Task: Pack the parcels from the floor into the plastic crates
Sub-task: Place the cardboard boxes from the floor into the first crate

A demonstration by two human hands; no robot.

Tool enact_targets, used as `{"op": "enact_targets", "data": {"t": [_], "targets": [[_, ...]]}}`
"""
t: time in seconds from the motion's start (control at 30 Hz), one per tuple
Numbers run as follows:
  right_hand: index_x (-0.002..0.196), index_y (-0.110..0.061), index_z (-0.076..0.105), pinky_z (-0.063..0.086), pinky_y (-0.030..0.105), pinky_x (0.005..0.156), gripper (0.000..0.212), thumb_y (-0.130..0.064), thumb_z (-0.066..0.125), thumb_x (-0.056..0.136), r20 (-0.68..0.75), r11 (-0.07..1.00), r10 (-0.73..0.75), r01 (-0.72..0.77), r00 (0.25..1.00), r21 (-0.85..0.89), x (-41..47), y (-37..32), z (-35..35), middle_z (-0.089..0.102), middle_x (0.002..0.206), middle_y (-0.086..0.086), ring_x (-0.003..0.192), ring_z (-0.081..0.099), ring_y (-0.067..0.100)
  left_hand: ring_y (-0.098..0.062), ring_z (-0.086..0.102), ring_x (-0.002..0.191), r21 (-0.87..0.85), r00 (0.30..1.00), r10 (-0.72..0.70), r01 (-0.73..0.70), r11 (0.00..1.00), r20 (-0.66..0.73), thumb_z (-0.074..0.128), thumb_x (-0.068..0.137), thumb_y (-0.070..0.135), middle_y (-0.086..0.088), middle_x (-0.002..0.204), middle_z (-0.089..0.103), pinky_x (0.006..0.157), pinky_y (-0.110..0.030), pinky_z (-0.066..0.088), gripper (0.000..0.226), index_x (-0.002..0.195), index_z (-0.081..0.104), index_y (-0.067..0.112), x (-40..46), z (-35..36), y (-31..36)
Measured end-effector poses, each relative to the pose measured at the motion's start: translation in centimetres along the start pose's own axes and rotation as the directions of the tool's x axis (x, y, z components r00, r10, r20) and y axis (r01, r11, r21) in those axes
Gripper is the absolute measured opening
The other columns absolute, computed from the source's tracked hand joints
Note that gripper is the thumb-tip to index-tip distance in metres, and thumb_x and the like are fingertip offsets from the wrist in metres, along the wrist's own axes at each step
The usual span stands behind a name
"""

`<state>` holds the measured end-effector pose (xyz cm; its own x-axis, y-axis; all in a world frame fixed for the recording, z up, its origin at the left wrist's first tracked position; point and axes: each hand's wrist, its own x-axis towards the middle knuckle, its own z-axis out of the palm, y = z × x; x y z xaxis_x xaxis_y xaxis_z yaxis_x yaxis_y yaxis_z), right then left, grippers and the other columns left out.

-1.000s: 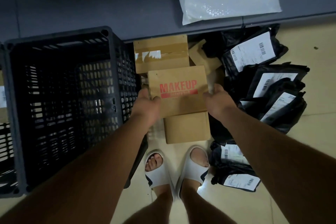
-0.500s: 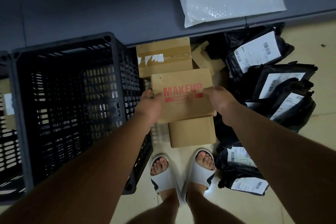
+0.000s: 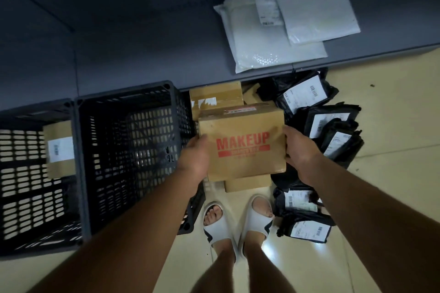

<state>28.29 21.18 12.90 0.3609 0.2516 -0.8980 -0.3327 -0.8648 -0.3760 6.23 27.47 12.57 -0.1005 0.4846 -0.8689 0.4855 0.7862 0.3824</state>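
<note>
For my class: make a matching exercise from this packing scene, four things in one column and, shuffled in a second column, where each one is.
Things:
1. MAKEUP box
2. white mailers
3. black bagged parcels
4. labelled brown parcel

Places:
A. on the grey shelf
B. inside the far-left crate
C. between the left hand and right hand
D. piled on the floor to the person's right

Pairs: 1-C, 2-A, 3-D, 4-B
</note>
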Motion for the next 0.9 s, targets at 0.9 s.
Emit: {"op": "enact_targets", "data": {"t": [0.9], "targets": [[0.126, -0.022, 0.064, 0.049, 0.042, 0.106, 0.029, -0.036, 0.050, 0.104, 0.090, 0.995, -0.098, 0.097, 0.991, 0.015, -20.9, -1.0, -8.3, 0.068, 0.118, 0.000, 0.108, 0.064, 0.022, -0.017, 0.066, 0.111, -0.493, 1.000, -0.004, 0.016, 0.870, 0.026, 0.045, 0.105, 0.044, 0.001, 0.122, 0.072, 0.094, -0.036, 0.049, 0.032, 0.124, 0.067, 0.029, -23.1, -4.7, -3.2]]}}
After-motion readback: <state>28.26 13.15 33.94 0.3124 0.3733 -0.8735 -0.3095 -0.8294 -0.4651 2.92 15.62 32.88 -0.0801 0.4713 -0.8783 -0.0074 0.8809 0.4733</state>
